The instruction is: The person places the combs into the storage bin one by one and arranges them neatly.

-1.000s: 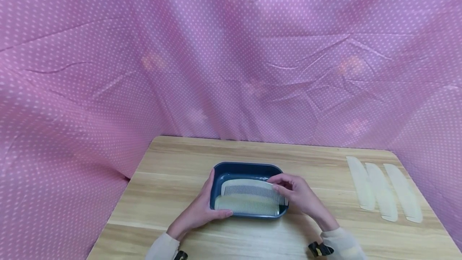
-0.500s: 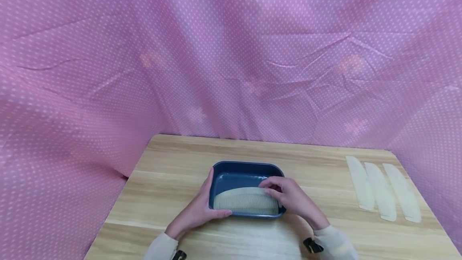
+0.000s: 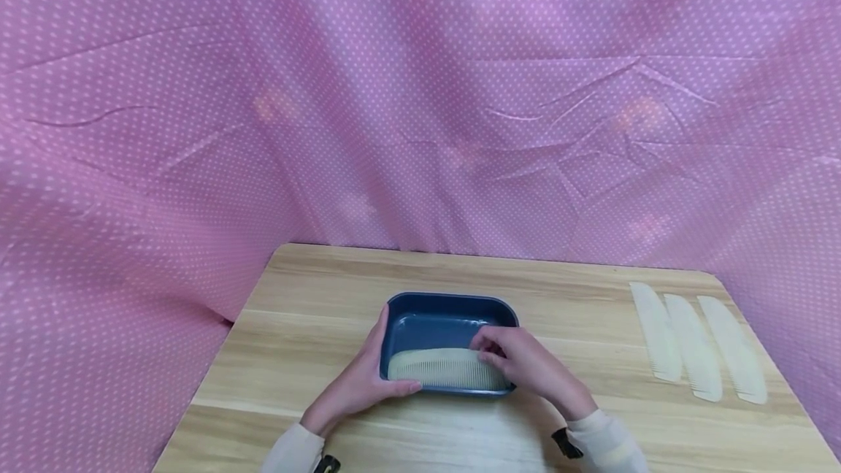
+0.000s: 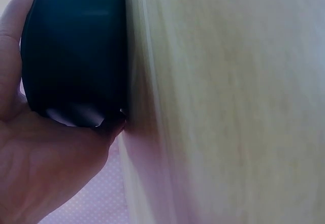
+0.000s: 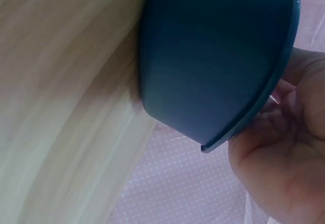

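Observation:
A dark blue rectangular tray point(image 3: 434, 305) rests on the wooden table in the head view. Inside, along its near side, lies a pale cream comb point(image 3: 440, 367) with its teeth towards the person. My left hand point(image 3: 361, 378) grips the tray's left end, thumb over the near rim and fingers along the side wall. With curled fingertips my right hand point(image 3: 519, 360) pinches the comb's right part at its upper edge, inside the tray. Both wrist views show the tray's outer wall point(image 4: 76, 46) with a hand at it; the comb is hidden there.
Three more cream combs point(image 3: 693, 349) lie side by side on the right of the wooden table point(image 3: 315, 290). Pink dotted cloth point(image 3: 420, 93) hangs behind the table and at both sides.
My right hand has moved a comb down and left onto another comb in the tray; the two now overlap, so only one shows. My left hand has kept its grip on the tray.

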A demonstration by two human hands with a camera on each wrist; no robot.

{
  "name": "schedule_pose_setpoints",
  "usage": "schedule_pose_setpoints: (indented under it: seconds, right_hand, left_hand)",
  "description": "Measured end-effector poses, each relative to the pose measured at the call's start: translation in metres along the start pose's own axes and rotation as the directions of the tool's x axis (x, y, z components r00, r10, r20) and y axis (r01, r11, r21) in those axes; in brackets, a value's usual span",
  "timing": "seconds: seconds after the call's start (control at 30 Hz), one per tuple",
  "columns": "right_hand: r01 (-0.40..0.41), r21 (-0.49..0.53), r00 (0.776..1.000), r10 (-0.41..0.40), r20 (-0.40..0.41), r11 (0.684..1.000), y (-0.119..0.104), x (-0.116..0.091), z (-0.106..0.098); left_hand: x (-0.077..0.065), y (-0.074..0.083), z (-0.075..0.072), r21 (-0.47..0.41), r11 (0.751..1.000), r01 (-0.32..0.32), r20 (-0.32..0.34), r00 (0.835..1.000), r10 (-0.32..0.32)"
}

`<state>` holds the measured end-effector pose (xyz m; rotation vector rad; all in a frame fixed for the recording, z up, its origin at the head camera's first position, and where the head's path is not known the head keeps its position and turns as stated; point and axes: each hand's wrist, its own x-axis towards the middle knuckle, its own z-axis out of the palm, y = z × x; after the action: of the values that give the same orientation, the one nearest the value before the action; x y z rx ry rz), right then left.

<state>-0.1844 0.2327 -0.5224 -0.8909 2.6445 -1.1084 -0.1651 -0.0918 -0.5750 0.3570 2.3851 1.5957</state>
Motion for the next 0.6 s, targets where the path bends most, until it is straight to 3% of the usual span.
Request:
schedule_pose_setpoints:
  seconds: [0.13, 0.3, 0.6]
  right_hand:
    - [0.027, -0.096, 1.0, -0.027, 0.004, 0.995, 0.0, 0.001, 0.005]
    - [0.074, -0.248, 0.996, -0.084, -0.031, 0.966, -0.001, 0.0, 0.013]
    - [0.096, -0.292, 0.99, -0.122, -0.071, 0.951, -0.001, -0.004, 0.016]
  left_hand:
    - [0.0, 0.0, 0.001, -0.003, 1.0, 0.001, -0.002, 1.0, -0.001]
    - [-0.001, 0.0, 0.001, 0.001, 1.0, 0.011, 0.002, 1.0, -0.011]
    - [-0.001, 0.002, 0.0, 0.017, 1.0, -0.011, 0.0, 1.0, 0.011]
